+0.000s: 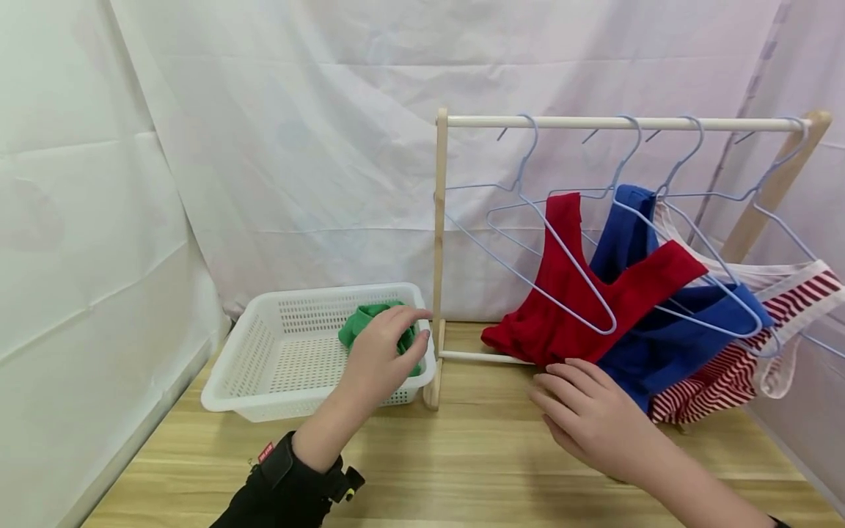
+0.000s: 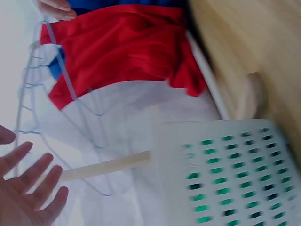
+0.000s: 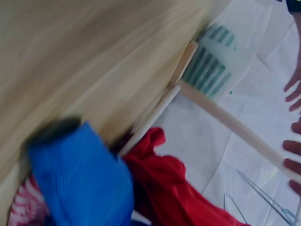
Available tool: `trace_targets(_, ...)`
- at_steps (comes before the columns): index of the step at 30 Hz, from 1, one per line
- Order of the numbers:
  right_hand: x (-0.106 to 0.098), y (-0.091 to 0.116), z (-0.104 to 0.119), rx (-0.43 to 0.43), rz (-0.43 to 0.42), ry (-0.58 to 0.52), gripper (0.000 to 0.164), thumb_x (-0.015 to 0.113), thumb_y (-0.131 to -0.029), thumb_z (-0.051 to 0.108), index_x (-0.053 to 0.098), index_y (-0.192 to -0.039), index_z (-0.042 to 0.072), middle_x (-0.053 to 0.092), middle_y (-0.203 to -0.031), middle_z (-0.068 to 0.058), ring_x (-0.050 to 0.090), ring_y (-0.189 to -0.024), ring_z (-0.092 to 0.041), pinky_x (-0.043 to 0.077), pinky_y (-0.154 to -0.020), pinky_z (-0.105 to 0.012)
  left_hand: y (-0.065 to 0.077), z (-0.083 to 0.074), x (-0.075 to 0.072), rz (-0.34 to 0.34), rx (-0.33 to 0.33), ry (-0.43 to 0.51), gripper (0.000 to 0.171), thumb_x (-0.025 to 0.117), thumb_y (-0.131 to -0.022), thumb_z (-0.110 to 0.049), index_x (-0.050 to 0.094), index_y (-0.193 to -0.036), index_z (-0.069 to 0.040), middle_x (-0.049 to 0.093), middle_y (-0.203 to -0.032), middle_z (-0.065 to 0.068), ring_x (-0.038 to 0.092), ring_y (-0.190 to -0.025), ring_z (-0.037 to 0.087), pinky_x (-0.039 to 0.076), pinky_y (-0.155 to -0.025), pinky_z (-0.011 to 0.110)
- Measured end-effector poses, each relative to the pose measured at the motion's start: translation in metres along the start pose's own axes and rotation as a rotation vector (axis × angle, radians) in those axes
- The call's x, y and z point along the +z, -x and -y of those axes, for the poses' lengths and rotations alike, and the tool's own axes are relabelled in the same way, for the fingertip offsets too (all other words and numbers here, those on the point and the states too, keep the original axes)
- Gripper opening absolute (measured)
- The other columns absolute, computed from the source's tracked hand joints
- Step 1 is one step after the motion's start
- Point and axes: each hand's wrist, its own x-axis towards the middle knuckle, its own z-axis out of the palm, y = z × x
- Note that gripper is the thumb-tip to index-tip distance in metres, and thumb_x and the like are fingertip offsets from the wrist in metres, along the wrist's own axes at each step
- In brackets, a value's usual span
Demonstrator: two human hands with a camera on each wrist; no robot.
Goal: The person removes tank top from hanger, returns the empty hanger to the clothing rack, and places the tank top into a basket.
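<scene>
Left hand (image 1: 379, 356) relaxed near crumpled green cloth (image 1: 359, 321), right hand (image 1: 594, 422) relaxed near wide-strapped red top (image 1: 557, 331)

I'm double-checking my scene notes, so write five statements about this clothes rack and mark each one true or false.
1. The green cloth lies in the white basket. True.
2. In the head view, the red garment is left of the blue garment. True.
3. Six hangers hang from the rail. False: the rail carries four hangers.
4. Of the garments on the rack, the striped one is nearest the basket. False: the striped garment is farthest from it.
5. The basket is on the table's right side. False: in the head view, it is on the left.
</scene>
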Motion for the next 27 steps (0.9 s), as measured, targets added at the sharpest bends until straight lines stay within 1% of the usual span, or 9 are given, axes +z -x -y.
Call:
trace_targets(5,-0.017,-0.001,-0.008,-0.106,-0.094,0.04,0.028,0.045,-0.089,0.021,0.064,-0.104,0.006,0.063,-0.104,-0.014,0.056,-0.094,-0.031,0.039,-0.09,-0.046,-0.005,-0.006,-0.004,-0.011,0.301,-0.116,0.024,0.055,-0.086,-0.021,0.059,-0.108,-0.011,0.06,-0.105,0.002,0.05,-0.101,0.013,0.048,-0.082,0.032)
trace_targets(7,-0.022,-0.001,-0.013,-0.144,-0.168,0.063,0.029,0.046,-0.089,0.024,0.064,-0.101,0.005,0.063,-0.101,-0.015,0.057,-0.092,-0.031,0.037,-0.094,-0.044,-0.006,-0.007,-0.003,0.018,0.388,-0.153,0.025,0.055,-0.085,-0.022,0.06,-0.107,-0.011,0.06,-0.106,0.002,0.051,-0.099,0.013,0.048,-0.08,0.03)
trace_targets(9,-0.027,-0.003,-0.019,-0.156,-0.281,0.1,0.029,0.048,-0.088,0.025,0.065,-0.097,0.004,0.064,-0.098,-0.017,0.058,-0.088,-0.032,0.037,-0.095,-0.045,-0.005,-0.008,0.0,0.044,0.438,-0.174,0.025,0.056,-0.085,-0.022,0.06,-0.107,-0.012,0.06,-0.105,0.001,0.052,-0.097,0.012,0.048,-0.079,0.029)
trace_targets(12,-0.032,-0.004,-0.03,-0.073,-0.486,0.205,0.024,0.052,-0.083,0.022,0.066,-0.091,0.003,0.065,-0.092,-0.017,0.058,-0.081,-0.034,0.043,-0.085,-0.05,-0.005,-0.009,0.005,0.05,0.462,-0.186,0.023,0.057,-0.084,-0.022,0.061,-0.105,-0.013,0.061,-0.102,-0.003,0.054,-0.095,0.011,0.048,-0.079,0.027)
trace_targets(15,-0.039,-0.001,-0.043,0.129,-0.596,0.314,0.024,0.053,-0.08,0.021,0.066,-0.091,0.004,0.065,-0.094,-0.015,0.058,-0.082,-0.036,0.044,-0.074,-0.055,-0.006,-0.012,0.01,0.033,0.473,-0.196,0.021,0.058,-0.083,-0.021,0.062,-0.102,-0.015,0.062,-0.097,-0.005,0.055,-0.091,0.009,0.049,-0.076,0.024)
trace_targets(17,-0.046,0.002,-0.05,0.275,-0.571,0.377,0.027,0.052,-0.08,0.023,0.066,-0.095,0.004,0.064,-0.099,-0.015,0.057,-0.088,-0.037,0.043,-0.074,-0.058,-0.007,-0.014,0.013,0.026,0.486,-0.206,0.019,0.058,-0.083,-0.021,0.062,-0.101,-0.016,0.063,-0.093,-0.006,0.055,-0.085,0.007,0.049,-0.072,0.022)
trace_targets(20,-0.054,0.007,-0.058,0.436,-0.472,0.453,0.035,0.049,-0.082,0.028,0.062,-0.103,0.003,0.06,-0.109,-0.016,0.053,-0.096,-0.039,0.04,-0.075,-0.061,-0.009,-0.017,0.017,0.023,0.507,-0.222,0.018,0.058,-0.083,-0.021,0.062,-0.1,-0.017,0.063,-0.089,-0.008,0.054,-0.079,0.005,0.049,-0.066,0.02)
trace_targets(24,-0.062,0.012,-0.069,0.573,-0.346,0.519,0.047,0.043,-0.085,0.037,0.055,-0.113,0.001,0.053,-0.118,-0.02,0.047,-0.102,-0.042,0.036,-0.074,-0.065,-0.009,-0.018,0.02,0.022,0.522,-0.241,0.018,0.058,-0.083,-0.022,0.063,-0.099,-0.018,0.063,-0.087,-0.009,0.054,-0.076,0.004,0.049,-0.061,0.02)
trace_targets(27,-0.068,0.014,-0.076,0.667,-0.214,0.532,0.057,0.039,-0.086,0.044,0.045,-0.123,0.001,0.045,-0.126,-0.023,0.042,-0.106,-0.046,0.034,-0.075,-0.067,-0.008,-0.018,0.021,0.022,0.524,-0.255,0.018,0.057,-0.083,-0.023,0.063,-0.1,-0.018,0.063,-0.088,-0.009,0.054,-0.075,0.004,0.049,-0.06,0.019)
